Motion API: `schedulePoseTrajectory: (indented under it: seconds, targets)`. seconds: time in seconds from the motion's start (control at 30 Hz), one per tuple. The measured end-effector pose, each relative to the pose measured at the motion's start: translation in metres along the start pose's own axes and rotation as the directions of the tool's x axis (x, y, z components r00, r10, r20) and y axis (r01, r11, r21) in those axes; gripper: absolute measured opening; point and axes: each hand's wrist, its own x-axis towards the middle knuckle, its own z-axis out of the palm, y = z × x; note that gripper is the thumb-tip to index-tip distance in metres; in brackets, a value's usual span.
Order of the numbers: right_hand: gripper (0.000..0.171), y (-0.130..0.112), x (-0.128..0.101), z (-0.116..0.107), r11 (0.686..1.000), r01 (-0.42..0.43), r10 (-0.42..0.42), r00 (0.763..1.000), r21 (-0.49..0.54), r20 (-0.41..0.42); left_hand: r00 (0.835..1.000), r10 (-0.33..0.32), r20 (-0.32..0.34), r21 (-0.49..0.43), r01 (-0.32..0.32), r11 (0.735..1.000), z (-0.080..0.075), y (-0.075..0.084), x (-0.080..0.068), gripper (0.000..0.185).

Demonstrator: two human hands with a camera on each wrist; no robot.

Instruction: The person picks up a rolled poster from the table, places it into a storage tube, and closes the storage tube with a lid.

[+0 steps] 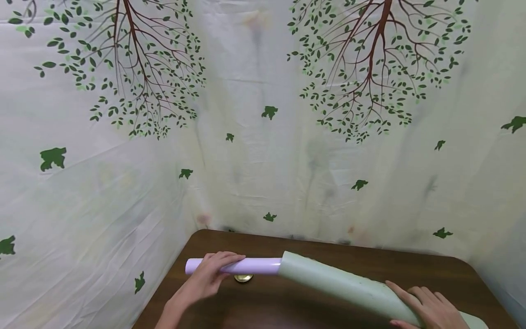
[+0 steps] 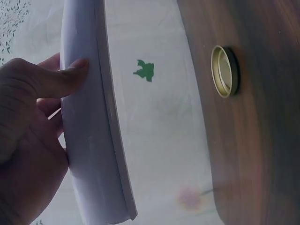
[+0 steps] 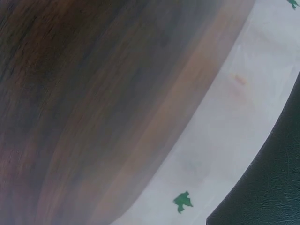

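My left hand [image 1: 209,274] grips a lilac rolled sheet [image 1: 260,266], its thumb and fingers on opposite sides of the roll. The left wrist view shows the roll [image 2: 89,136] close up, with a loose edge running along its length. The roll's right end goes out of sight at the end of a wider, pale green roll [image 1: 337,281], which slopes down to the right. Near that roll's lower end my right hand [image 1: 435,308] holds it, fingers over the top and thumb at the near side. The right hand itself is hidden in its wrist view.
A round gold-coloured lid [image 1: 243,278] lies on the dark brown wooden table [image 1: 255,306], below the lilac roll. Pale fabric [image 1: 246,183] printed with trees and green leaves hangs behind and to the left. A dark green grained surface [image 3: 267,187] fills the right wrist view's lower right corner.
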Motion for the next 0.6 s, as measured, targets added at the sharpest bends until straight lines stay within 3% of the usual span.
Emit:
schedulePoseTrajectory:
  seconds: [0.23,0.6]
  targets:
    - [0.084,-0.003,0.004,-0.001,0.998,0.057,-0.057,0.998,0.006,0.004,0.999,0.044,0.026,-0.027,-0.043,0.999,0.008,0.008,0.009,0.063]
    - [0.083,-0.010,0.008,-0.003,0.993,0.117,-0.117,0.993,0.003,-0.011,0.996,0.034,0.084,-0.075,-0.028,0.997,0.019,0.019,0.017,0.060]
